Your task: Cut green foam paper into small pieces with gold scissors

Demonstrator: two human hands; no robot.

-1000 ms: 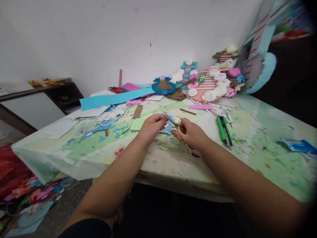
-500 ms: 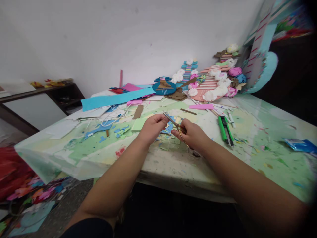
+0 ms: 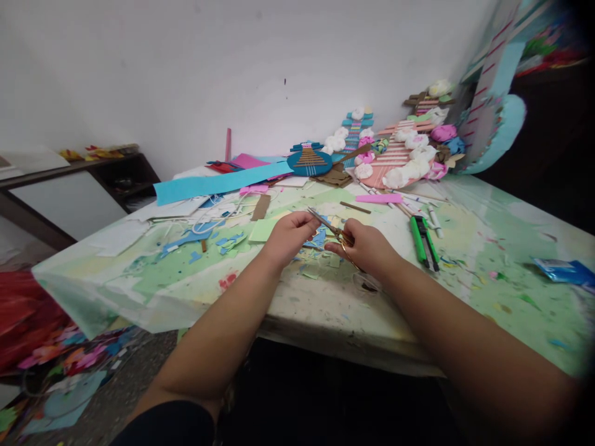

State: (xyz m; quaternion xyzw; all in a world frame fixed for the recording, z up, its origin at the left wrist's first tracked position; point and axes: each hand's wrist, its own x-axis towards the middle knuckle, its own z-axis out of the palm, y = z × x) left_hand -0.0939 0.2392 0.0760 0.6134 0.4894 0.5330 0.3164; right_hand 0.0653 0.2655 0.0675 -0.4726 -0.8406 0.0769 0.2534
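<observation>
While the left hand (image 3: 292,234) is nearly closed, its fingertips drawn together in a pinch, the right hand (image 3: 367,244) curls around the handles of a pair of scissors (image 3: 328,224). The scissors sit between the two hands, above the near edge of the table, blades slanting up and leftward so that the tips reach the left fingertips. Whether the left hand pinches anything is too small for me to tell.

Under and just beyond the scissors lie blue paper scraps (image 3: 320,239); a sheet of light green paper (image 3: 261,231) lies just beside the left hand. To the right of the right hand rests a green cutter (image 3: 422,240) — flat on the stained tablecloth (image 3: 316,313) — with a pink strip (image 3: 379,198) farther back. At the rear, against the wall, stands a blue lute-shaped craft (image 3: 309,162); a long blue strip (image 3: 223,184) stretches out to its left.
</observation>
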